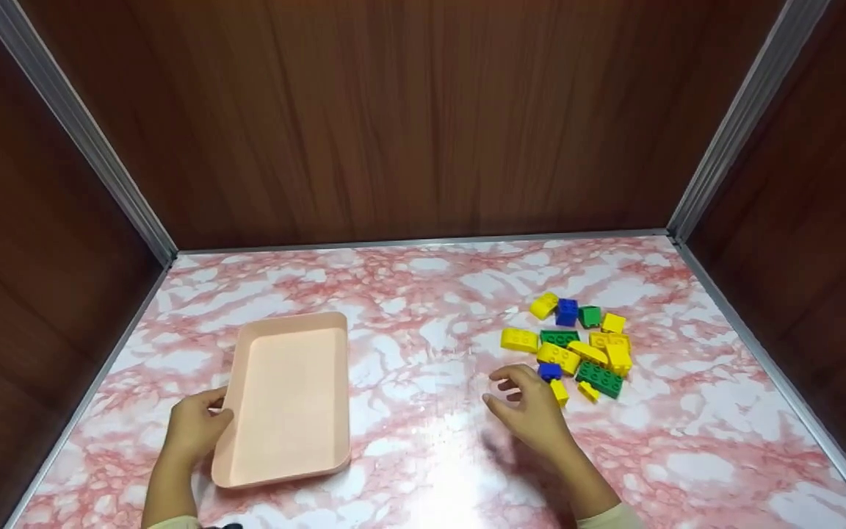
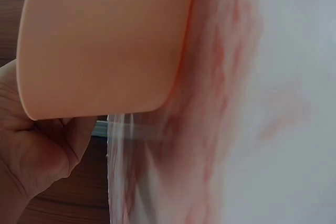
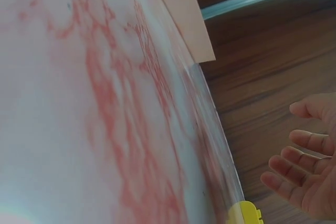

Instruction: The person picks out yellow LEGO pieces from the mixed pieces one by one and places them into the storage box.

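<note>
One peach-coloured tray [image 1: 291,404] is held at its left side by the left hand [image 1: 194,427], whose fingers and thumb are closed about the rim. The tray is found on the left part of a pink-and-white patterned table [image 1: 423,308], with its long sides pointed away from the person; whether it is rested quite flat cannot be told.

Nothing is held by the right hand [image 1: 533,411]: its fingers are loosely bent and parted, a clear gap is left between them and the thumb, and a shadow is cast on the table below. Beyond this hand, on the right part of the table, toy bricks are clustered. In the far row, a rounded yellow brick [image 1: 543,306], a blue brick [image 1: 567,312], a green brick [image 1: 590,317] and a yellow cube [image 1: 614,323] are set out side by side. Nearer, a small blue brick [image 1: 549,372] is seen just beside the right hand, and a studded green brick [image 1: 600,379] is placed farther right. The table is bordered by brown wood-grain panels [image 1: 423,117], edged with grey metal strips [image 1: 70,125].
</note>
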`<state>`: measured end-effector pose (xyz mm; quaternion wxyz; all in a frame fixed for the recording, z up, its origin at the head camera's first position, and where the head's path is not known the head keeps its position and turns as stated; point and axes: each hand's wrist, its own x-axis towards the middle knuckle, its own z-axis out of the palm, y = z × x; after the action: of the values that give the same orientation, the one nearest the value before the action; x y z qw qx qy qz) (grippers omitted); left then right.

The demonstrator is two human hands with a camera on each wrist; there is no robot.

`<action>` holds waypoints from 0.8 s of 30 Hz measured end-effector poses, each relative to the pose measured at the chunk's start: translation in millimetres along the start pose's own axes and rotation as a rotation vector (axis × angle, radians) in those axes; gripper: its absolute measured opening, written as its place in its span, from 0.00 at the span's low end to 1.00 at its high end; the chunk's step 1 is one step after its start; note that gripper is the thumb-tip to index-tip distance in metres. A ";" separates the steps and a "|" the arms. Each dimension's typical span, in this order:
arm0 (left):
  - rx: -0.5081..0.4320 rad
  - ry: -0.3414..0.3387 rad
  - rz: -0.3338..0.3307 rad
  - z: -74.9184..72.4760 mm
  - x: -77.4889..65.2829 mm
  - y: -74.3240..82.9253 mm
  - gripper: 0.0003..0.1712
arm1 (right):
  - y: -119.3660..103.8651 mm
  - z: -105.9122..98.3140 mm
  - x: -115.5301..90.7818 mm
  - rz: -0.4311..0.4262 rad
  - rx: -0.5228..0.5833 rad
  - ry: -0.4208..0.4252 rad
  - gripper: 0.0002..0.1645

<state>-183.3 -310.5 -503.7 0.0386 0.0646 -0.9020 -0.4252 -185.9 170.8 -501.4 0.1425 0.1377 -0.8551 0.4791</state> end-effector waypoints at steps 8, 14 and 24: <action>-0.024 -0.018 0.012 10.0 13.0 6.2 0.24 | 0.1 -3.8 0.7 0.027 -0.006 0.005 0.15; -0.038 -0.025 0.023 15.5 20.3 10.4 0.24 | 2.4 -6.6 0.6 0.020 -0.005 0.006 0.14; -0.032 -0.026 0.038 22.3 31.0 13.9 0.24 | 6.1 -9.9 1.0 0.027 -0.019 0.005 0.14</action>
<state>-217.9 -289.4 -506.7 0.0360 0.0414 -0.8965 -0.4397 -188.0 182.3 -500.8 0.1391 0.1236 -0.8610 0.4734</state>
